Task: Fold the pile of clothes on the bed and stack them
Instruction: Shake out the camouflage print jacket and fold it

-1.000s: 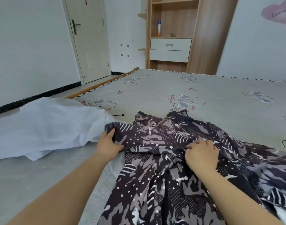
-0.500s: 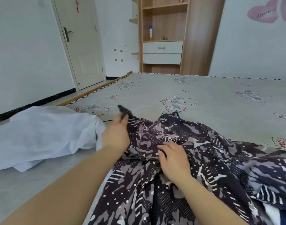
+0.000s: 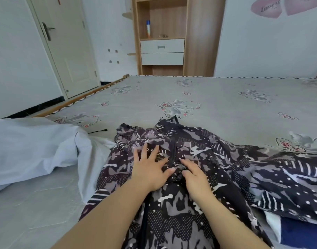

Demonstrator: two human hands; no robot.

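Presently, findings as follows.

Garment: patterned garment (image 3: 199,177), dark with grey, white and dotted patches, lies spread on the bed (image 3: 217,97) directly before the person; its upper edge is bunched near the middle of the mattress, and its right part trails toward the right edge of view.

Left hand: left hand (image 3: 150,169) lies palm down on the garment, fingers straight and spread wide, pressing the cloth flat; it grips nothing.

Right hand: right hand (image 3: 194,174) rests on the garment just right of the dark centre seam, close beside the left hand; its fingertips dip into a fold, and whether they pinch the cloth cannot be told.

Change, left hand: half a second ago it was raised with a corner of the garment lifted in its fingers; it is now down flat, with the fingers opened out.

Change, right hand: a second ago it sat further right on the cloth; it is now at the centre, beside the left.

Change, garment: the raised corner is now down, and the upper part lies flatter.

Neighbouring items: white cloth (image 3: 33,150) lies heaped to the left, touching the garment's left edge; blue item (image 3: 301,232) shows beneath the garment at lower right.

Background: wooden shelf unit (image 3: 161,36) with two white drawers stands beyond the bed; door (image 3: 64,45) at left is closed.
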